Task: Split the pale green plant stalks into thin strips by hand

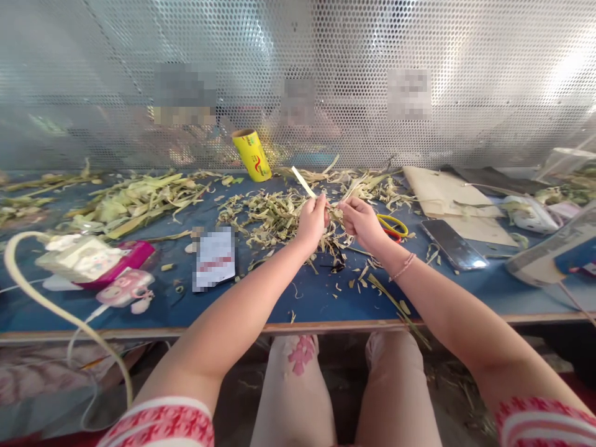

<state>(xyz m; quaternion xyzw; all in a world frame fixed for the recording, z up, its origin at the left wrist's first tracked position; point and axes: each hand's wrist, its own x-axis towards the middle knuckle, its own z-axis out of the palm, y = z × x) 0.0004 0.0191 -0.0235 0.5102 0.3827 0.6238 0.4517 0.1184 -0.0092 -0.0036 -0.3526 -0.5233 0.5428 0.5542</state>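
Note:
Both my hands meet over a heap of dried, pale green plant scraps (272,217) on the blue table. A flat pale leaf strip (303,182) sticks up past the fingers of my left hand (314,218), which is closed on it. Close beside it, my right hand (359,222) pinches with thumb and forefinger at the same spot; what lies between those fingers is too small to make out. Scissors with yellow and red handles (393,226) lie just behind my right wrist, their blades hidden.
A yellow cardboard tube (251,155) stands at the back by the perforated metal wall (344,74). Longer leaves (139,202) are piled left. A phone (454,244) and brown paper (454,195) lie right. Near the left front are a pink case (125,287) and a cable (69,310).

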